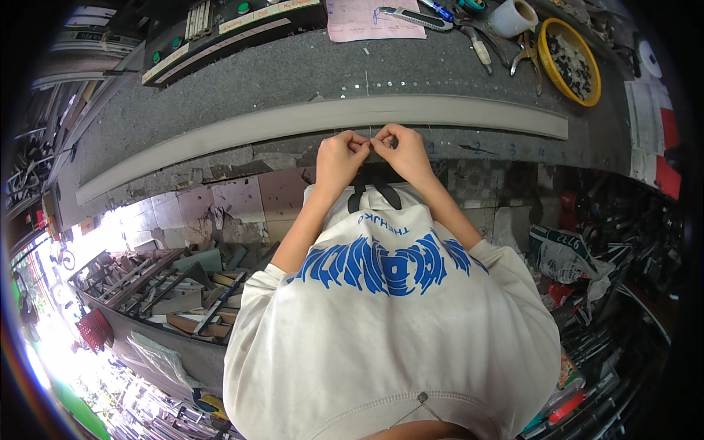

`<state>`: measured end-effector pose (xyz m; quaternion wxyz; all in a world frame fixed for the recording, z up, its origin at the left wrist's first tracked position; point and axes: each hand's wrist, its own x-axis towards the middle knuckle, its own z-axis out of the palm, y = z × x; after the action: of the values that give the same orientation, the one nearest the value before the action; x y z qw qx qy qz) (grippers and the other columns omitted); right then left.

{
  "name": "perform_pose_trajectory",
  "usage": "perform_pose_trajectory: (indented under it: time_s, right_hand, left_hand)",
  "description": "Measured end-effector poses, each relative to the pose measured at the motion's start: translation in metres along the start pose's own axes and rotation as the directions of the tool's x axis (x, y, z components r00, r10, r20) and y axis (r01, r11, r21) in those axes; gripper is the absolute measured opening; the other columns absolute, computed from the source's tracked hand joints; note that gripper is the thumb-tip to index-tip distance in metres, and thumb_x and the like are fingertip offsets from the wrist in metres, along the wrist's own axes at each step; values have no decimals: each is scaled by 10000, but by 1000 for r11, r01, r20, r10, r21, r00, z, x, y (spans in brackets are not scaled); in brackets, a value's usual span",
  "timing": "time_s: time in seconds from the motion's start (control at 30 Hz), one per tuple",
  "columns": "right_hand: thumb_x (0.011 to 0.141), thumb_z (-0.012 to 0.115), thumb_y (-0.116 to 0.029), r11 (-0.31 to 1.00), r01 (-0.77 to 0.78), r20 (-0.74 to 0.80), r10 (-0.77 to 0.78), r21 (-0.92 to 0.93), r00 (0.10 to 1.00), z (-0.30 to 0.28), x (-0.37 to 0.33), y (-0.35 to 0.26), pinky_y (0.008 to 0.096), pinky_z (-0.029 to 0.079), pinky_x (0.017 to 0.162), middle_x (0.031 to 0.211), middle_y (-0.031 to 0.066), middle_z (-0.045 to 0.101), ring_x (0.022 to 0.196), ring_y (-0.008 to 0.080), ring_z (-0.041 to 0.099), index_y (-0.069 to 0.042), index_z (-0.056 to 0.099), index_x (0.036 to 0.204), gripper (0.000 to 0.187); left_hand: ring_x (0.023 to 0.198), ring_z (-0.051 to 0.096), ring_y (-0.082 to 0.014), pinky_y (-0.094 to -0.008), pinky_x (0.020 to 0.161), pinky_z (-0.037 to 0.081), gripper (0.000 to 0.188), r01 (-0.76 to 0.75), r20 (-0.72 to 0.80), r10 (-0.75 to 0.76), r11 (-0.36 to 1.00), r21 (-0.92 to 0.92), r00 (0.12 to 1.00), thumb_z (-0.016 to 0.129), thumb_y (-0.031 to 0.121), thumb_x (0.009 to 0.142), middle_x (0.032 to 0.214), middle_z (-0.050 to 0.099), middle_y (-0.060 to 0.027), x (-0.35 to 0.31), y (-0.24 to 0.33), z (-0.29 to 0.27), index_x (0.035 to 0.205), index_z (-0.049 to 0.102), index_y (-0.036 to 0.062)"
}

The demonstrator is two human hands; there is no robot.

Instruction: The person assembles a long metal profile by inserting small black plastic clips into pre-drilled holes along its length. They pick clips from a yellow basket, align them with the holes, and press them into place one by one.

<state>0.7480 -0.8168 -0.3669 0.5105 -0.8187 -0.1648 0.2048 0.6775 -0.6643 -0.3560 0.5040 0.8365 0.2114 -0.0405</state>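
Observation:
A long, flat grey slat (323,114) lies across the bench near its front edge, bowed by the lens. My left hand (341,160) and my right hand (405,155) meet just in front of the slat's middle, fingers closed in a pinch. Between the fingertips shows a thin pale cord (370,132), its ends too small to make out. In line with it, a thin cord piece (367,82) lies on the bench beyond the slat. Whether it passes under the slat I cannot tell. Several small shiny discs (357,86) lie along the slat's far side.
At the far right are a yellow bowl (543,64) of small dark parts, pliers (526,56), a white roll (512,17) and a utility knife (416,18). Pink paper (352,26) and a black switch box (242,33) lie at the back. Offcuts fill a bin (132,330) on the left.

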Motion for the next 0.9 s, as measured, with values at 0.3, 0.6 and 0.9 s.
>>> perform_pose_trajectory:
  time_s: [0.3,0.6,0.9]
  right_hand:
    - [813,722,-193,985,-158,115,166,-75,979,-6,1,-7,334,515,661,740,135,693,691,216,678,-7,721,896,204]
    - [864,698,-143,947,-308,126,296,94,947,1,5,-7,250,392,362,682,56,672,413,83,525,45,720,917,197]
    - [871,716,-137,820,-325,-51,394,472,918,23,10,-5,231,453,390,701,67,670,460,85,560,66,694,926,211]
  left_hand:
    - [735,710,-272,-370,696,544,256,550,-539,-340,782,294,771,751,229,746,782,719,-158,-58,-99,-216,837,719,-7]
    - [1020,659,-249,-354,897,498,259,-316,-225,325,946,77,918,657,205,919,1108,683,-159,46,-23,-125,1092,676,13]
    - [714,691,-312,-387,680,533,400,-246,206,168,854,458,964,712,467,810,737,710,-113,121,30,-33,805,748,68]
